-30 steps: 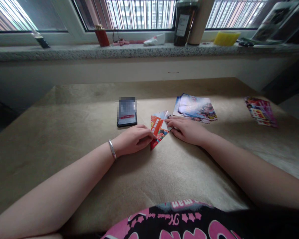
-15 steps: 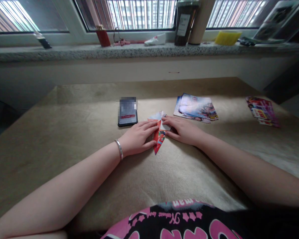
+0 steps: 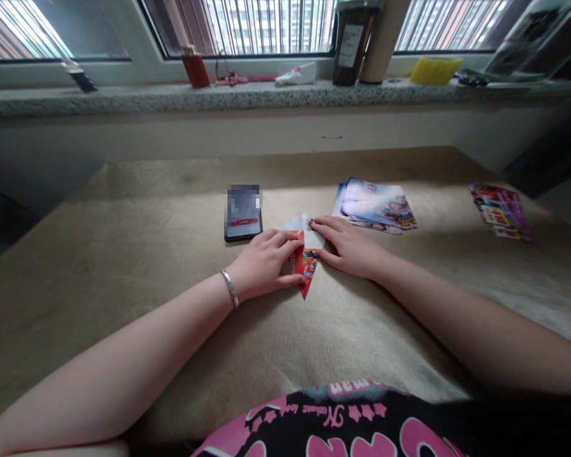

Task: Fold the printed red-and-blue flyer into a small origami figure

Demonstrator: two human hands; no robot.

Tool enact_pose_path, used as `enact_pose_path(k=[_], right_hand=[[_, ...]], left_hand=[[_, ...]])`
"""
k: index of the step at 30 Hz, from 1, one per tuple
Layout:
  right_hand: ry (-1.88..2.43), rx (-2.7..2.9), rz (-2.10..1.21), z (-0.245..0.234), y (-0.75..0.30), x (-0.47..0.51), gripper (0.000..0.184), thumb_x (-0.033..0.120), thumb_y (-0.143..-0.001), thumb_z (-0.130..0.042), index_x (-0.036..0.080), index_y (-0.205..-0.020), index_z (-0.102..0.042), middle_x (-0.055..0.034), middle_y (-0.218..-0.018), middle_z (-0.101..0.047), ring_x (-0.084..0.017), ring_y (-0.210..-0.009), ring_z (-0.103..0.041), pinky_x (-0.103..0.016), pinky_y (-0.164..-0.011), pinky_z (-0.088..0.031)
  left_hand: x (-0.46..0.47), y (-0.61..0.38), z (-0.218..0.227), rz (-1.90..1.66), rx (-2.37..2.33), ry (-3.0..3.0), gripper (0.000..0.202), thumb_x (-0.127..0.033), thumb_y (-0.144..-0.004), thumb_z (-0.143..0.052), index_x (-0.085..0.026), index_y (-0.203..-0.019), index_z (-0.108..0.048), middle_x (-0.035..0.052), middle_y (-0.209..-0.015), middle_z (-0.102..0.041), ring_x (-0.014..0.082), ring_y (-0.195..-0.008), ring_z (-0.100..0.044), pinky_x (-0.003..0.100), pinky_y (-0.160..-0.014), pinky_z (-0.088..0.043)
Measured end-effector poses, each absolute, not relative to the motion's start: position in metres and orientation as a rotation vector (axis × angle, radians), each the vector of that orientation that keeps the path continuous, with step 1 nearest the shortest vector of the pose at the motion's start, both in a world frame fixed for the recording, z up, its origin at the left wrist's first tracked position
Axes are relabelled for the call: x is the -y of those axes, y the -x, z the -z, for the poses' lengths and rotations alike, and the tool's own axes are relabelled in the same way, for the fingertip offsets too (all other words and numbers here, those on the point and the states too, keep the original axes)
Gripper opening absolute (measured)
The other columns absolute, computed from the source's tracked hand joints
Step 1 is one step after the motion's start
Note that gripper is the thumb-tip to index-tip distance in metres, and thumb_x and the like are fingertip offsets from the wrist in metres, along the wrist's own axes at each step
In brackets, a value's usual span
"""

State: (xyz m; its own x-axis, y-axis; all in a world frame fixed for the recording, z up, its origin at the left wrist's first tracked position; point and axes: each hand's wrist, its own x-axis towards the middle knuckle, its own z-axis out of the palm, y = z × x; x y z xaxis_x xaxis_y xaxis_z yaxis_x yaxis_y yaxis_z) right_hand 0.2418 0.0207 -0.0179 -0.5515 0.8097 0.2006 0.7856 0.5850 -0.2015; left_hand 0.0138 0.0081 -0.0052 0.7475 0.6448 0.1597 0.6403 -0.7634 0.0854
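Observation:
A folded sheet of printed paper, red and orange with white and pale blue parts, lies on the table with its sharp point towards me. My left hand, a silver bangle at its wrist, grips the paper's left side, thumb near the lower tip and fingers across the red flap. From the right, my right hand holds the white part of the sheet between fingertips and thumb. Fingers of both hands cover portions of the folds.
Beyond my left hand lies a phone with a blurred screen. Printed sheets are stacked past my right hand, and more colourful cards lie at the table's right. A windowsill behind holds a dark jar and yellow tape.
The folded paper's tip has shifted slightly right and turned straighter towards me. My left thumb has moved a little right with it; the right hand stays nearly in place.

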Motion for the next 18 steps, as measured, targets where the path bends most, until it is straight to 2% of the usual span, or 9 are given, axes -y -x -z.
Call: enact_pose_path(k=[7,14,18], right_hand=[[1.202,2.451,-0.271,0.0223,-0.2468,-0.0248,0.04,0.034,-0.083,-0.055,0.016,-0.119,-0.054,-0.0132,-0.132,-0.051,-0.026,-0.125,-0.044,-0.043,-0.107,-0.034],[1.121,2.318,-0.44,0.0213,-0.2498,-0.0254,0.027,0.023,-0.081,-0.054,0.021,-0.108,-0.054,-0.0096,-0.116,-0.061,-0.023,-0.11,-0.055,-0.042,-0.097,-0.042],[1.166,2.248,-0.484,0.0213,-0.251,-0.0241,0.033,0.023,-0.082,-0.054,0.021,-0.114,-0.053,-0.0097,-0.115,-0.061,-0.023,-0.107,-0.056,-0.043,-0.095,-0.043]], left_hand=[[-0.0086,-0.0139,0.0089,-0.287,-1.116,-2.933,0.069,-0.062,-0.082,-0.051,-0.013,-0.132,-0.046,0.0102,-0.132,-0.05,0.025,-0.12,-0.044,0.037,-0.108,-0.031],[-0.0088,-0.0133,0.0091,-0.268,-1.123,-2.92,0.066,-0.057,-0.085,-0.049,-0.012,-0.134,-0.043,0.0112,-0.138,-0.046,0.0255,-0.125,-0.041,0.039,-0.108,-0.031],[-0.0094,-0.0141,0.0086,-0.278,-1.107,-2.929,0.051,-0.043,-0.091,-0.045,-0.01,-0.129,-0.047,0.0106,-0.135,-0.051,0.0228,-0.124,-0.043,0.036,-0.108,-0.032]])
